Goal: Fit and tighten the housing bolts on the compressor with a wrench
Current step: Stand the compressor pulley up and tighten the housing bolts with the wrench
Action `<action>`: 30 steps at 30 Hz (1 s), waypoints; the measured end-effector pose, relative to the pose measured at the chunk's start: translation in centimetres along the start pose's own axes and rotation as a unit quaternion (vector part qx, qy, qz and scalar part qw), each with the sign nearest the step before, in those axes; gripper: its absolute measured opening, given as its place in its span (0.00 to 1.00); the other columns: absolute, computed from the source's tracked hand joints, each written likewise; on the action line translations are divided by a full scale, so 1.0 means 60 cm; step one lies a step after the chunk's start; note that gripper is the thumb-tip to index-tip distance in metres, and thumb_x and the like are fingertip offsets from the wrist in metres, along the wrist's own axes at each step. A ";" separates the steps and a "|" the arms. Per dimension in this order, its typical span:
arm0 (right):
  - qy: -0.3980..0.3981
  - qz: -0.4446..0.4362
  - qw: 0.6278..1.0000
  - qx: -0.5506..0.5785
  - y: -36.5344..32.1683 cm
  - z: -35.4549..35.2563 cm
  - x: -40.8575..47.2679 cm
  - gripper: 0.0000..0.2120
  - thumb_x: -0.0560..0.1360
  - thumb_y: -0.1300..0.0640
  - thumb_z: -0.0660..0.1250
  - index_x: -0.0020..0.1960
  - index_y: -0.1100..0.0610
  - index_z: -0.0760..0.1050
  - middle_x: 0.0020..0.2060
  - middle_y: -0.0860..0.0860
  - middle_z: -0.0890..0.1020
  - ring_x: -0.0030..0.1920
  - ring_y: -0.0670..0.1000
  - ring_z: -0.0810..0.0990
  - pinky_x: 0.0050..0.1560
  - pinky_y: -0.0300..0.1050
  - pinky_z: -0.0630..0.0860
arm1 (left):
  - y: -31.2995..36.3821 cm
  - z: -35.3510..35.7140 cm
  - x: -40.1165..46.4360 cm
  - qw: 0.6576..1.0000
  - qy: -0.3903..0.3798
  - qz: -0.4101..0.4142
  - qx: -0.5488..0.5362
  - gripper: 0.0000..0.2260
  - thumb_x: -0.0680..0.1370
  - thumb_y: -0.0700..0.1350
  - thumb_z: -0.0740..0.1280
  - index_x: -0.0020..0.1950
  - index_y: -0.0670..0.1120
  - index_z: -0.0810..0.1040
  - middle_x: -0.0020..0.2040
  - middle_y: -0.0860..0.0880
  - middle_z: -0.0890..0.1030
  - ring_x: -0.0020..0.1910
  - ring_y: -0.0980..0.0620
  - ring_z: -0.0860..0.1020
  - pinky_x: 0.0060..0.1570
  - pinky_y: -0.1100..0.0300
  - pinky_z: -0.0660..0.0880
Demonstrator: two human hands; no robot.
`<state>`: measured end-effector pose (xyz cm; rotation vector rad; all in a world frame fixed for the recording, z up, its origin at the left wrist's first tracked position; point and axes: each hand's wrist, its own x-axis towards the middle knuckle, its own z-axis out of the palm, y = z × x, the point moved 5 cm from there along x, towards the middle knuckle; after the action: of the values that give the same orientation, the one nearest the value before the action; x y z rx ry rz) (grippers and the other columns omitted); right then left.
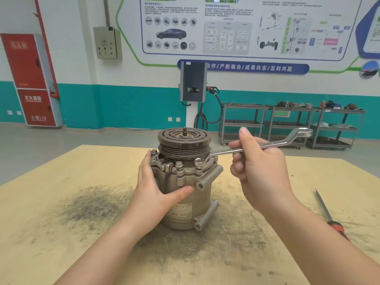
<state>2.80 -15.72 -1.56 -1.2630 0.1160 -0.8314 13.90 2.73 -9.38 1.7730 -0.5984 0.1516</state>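
1. The compressor (186, 194) stands upright on its rear end near the middle of the tan worktable (61, 233), with its grooved pulley (184, 144) on top and a threaded shaft stub poking up from the centre.
2. Your left hand (153, 189) wraps the left side of the housing: palm against the body, thumb lying across the front just above the label, the other fingers out of sight round the back.
3. Your right hand (258, 171) holds the wrench (261, 146) along its shank, fingers curled over it and thumb standing up behind.
4. The wrench is an offset ring spanner. Its near ring sits over a bolt on the right side of the flange, just under the pulley; the far ring sticks out to the right, in the air.
5. Two more bolt heads show on the flange: one at front centre (179, 164), one at the left (154, 151) beside your left fingers. How far home each one sits, you cannot tell.
6. A red-handled screwdriver (329, 214) lies on the table well off to your right.
7. Dark grime patches smear the tabletop around and left of the compressor.
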 end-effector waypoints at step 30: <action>-0.145 -0.392 0.876 -0.239 -0.037 0.053 -0.090 0.19 0.77 0.49 0.66 0.33 0.60 0.77 0.25 0.50 0.75 0.25 0.47 0.74 0.26 0.41 0.72 | -0.006 0.000 0.003 1.000 0.000 0.005 0.019 0.60 0.50 0.81 0.70 0.75 0.71 0.44 0.78 0.63 0.55 0.73 0.64 0.59 0.70 0.59 0.59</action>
<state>-0.51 -10.04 -0.44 -1.9373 -0.5001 -1.3391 14.24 2.73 -9.64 1.8062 -0.6092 0.1704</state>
